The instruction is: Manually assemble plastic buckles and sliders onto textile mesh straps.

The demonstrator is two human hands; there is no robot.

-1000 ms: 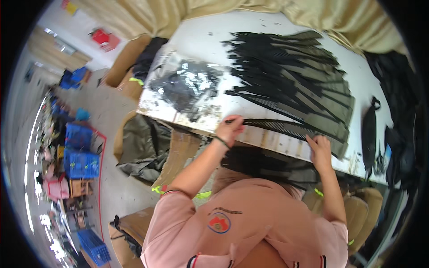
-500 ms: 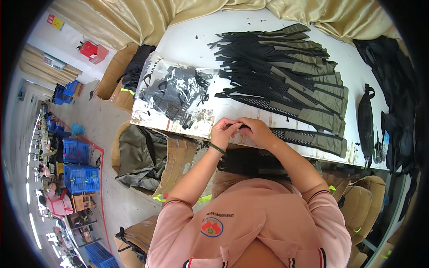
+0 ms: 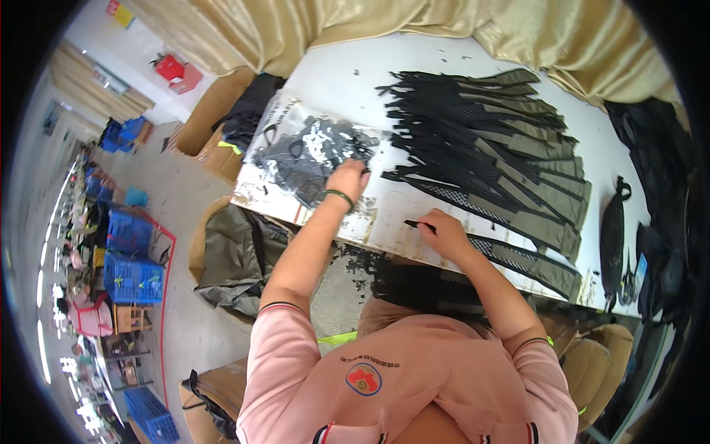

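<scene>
My left hand [image 3: 347, 180] reaches over the right part of a clear plastic bag, its fingers curled; whatever they pinch is too small to make out. Black plastic buckles [image 3: 314, 155] lie heaped on that bag [image 3: 279, 111]. Close to the table's front edge, my right hand [image 3: 445, 232] is closed on a black strap [image 3: 413, 223], whose tip pokes out to the left. Just right of this hand lies an olive and black mesh strip [image 3: 529, 265]; whether the strap belongs to it is hidden.
Several similar strips [image 3: 510, 155] fan across the white table [image 3: 347, 55]. A black pouch-like piece [image 3: 612, 237] and scissors [image 3: 629, 285] lie at the right. Cardboard boxes stand left, one holding olive fabric [image 3: 240, 251]. Gold curtains [image 3: 414, 18] border the far side.
My hands were together at the table edge and have parted. The left went up and left to the buckles. The right keeps the strap. The view has shifted slightly.
</scene>
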